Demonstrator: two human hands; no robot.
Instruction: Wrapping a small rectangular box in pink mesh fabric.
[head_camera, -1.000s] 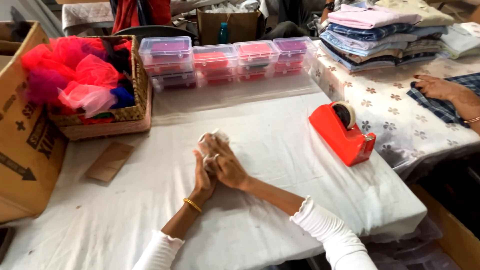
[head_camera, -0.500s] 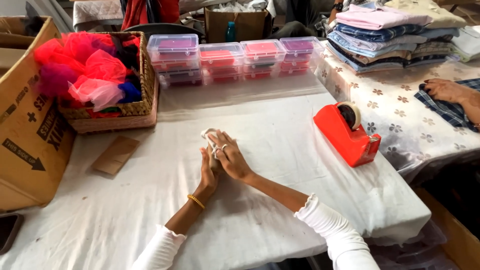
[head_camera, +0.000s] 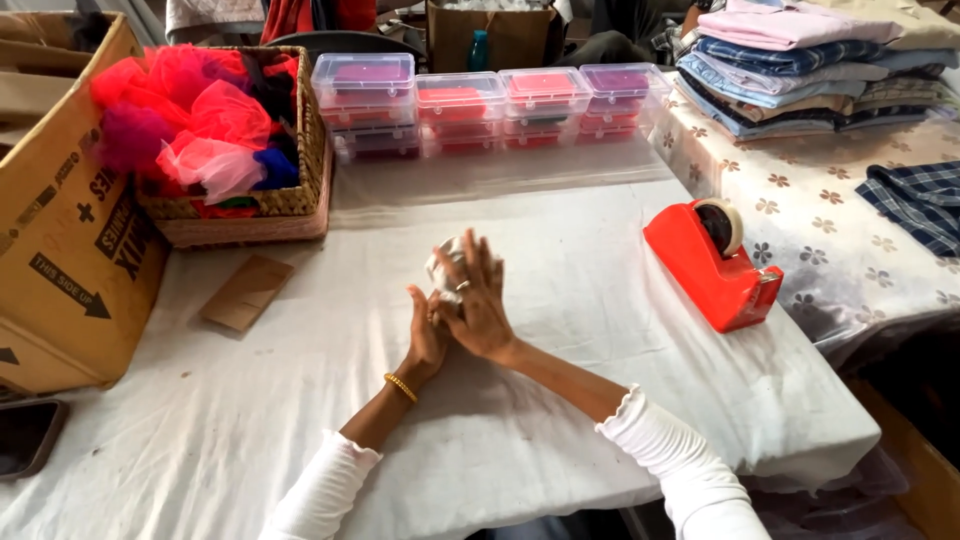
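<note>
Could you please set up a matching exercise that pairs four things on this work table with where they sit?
Things:
1. Red tape dispenser
2. Wicker basket of coloured netting
3. Flat brown card
4. Small pale bundle

Places:
A. Between the left hand and the right hand, mid-table
B. Back left corner of the white table, beside the cardboard box
C. Right side of the table, near its edge
D. Lying on the cloth just in front of the basket

Pairs: 1-C, 2-B, 3-D, 4-A
</note>
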